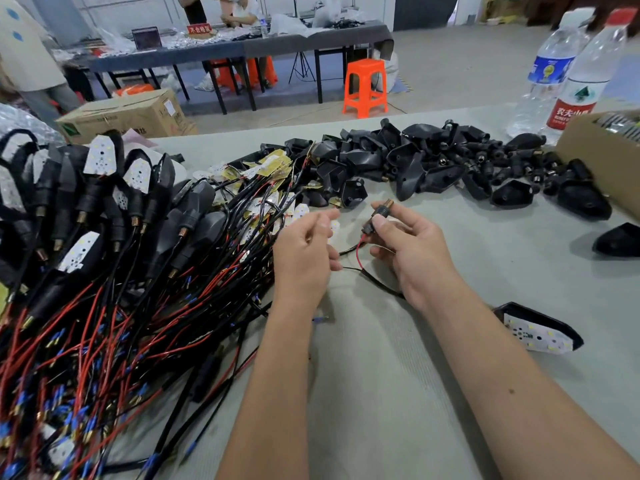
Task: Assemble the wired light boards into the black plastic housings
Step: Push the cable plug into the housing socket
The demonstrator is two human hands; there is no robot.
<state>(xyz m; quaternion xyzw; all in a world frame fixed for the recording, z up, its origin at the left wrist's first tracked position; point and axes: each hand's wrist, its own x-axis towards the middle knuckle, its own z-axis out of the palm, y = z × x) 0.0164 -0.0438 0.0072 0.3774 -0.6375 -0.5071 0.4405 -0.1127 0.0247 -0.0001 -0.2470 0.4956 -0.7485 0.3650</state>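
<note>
Between wire heap (114,306) and housing pile (433,164), bare table (398,393); right hand (408,247) pinches threaded stem (379,211); left hand (304,251) pinches its wires (358,245).

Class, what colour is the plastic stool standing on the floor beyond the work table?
Bright orange: the stool shows clearly in the head view, beside the dark far table.

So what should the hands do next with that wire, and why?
Probably pull the red and black wires through the black stem. The right hand pinches the stem, the wires hang slack below it, and the left hand holds a white light board beside it.
</note>
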